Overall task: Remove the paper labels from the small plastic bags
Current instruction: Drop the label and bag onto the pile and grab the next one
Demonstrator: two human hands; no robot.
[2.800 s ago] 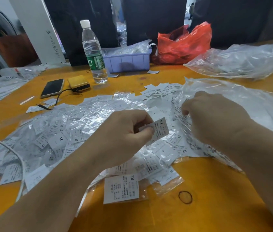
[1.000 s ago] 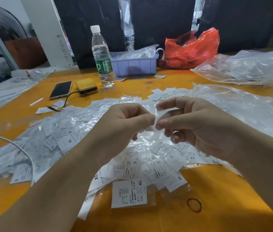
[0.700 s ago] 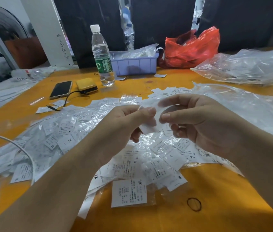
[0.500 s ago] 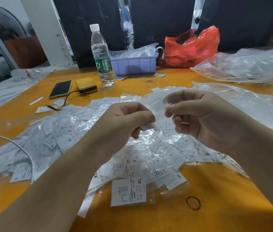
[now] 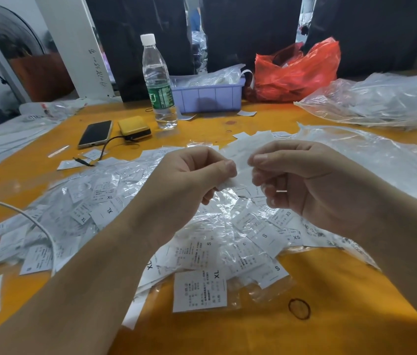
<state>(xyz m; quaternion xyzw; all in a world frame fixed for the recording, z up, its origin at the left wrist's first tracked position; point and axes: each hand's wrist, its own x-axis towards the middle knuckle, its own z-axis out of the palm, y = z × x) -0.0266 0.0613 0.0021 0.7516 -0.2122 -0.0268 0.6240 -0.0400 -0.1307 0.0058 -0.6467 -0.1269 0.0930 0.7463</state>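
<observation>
A: What are the hands holding?

B: One small plastic bag (image 5: 240, 172), raised above the heap of bags (image 5: 215, 237) on the table (image 5: 330, 316). The left hand (image 5: 189, 180) pinches its lower edge between thumb and forefinger; the right hand (image 5: 302, 180) pinches the paper label (image 5: 249, 147) at the top.

A: How will it handle?

B: Probably almost weightless, limp and slick, so the film may slip. The label looks a little stiffer but could tear. Best to grip the film near its opening and the label by its exposed end, then draw them straight apart.

water bottle (image 5: 159, 83) | phone (image 5: 95, 133) | red bag (image 5: 298, 71) | lilac bin (image 5: 207, 94)
</observation>
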